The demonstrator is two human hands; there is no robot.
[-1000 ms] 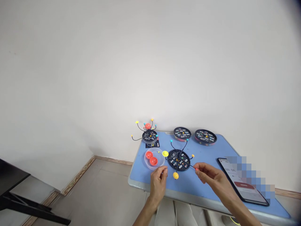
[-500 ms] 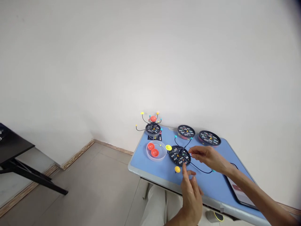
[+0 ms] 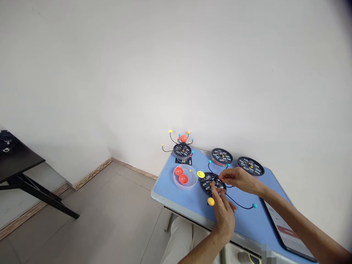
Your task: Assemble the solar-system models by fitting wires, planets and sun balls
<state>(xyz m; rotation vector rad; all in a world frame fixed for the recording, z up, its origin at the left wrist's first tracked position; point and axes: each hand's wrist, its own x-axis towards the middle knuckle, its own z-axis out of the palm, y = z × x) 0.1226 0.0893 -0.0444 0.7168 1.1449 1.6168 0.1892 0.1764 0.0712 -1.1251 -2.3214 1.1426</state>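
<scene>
On the blue table lies a partly built solar system model (image 3: pixel 205 183), a dark printed disc with curved black arms carrying yellow, orange and teal balls. My right hand (image 3: pixel 242 179) pinches a small red ball (image 3: pixel 222 179) close to the model's hub. Whether that ball sits on an arm is hidden by the fingers. From the near side, my left hand (image 3: pixel 224 214) reaches over the disc, its fingers closed on the model near the middle. A yellow-orange ball (image 3: pixel 211 201) stands just left of this hand. To the right, a teal ball (image 3: pixel 255 205) tips a long arm.
A clear round tray (image 3: pixel 185 187) holds red half-spheres (image 3: pixel 183 179) and a small yellow ball. Behind it stands another model (image 3: pixel 182 150) with a red ball on top. Two round boxes (image 3: pixel 222 156) line the back edge. A tablet (image 3: pixel 288 231) lies at the right.
My right hand has moved in to the model's hub with the red ball. My left hand's fingers have moved up onto the disc. The view has shifted slightly.
</scene>
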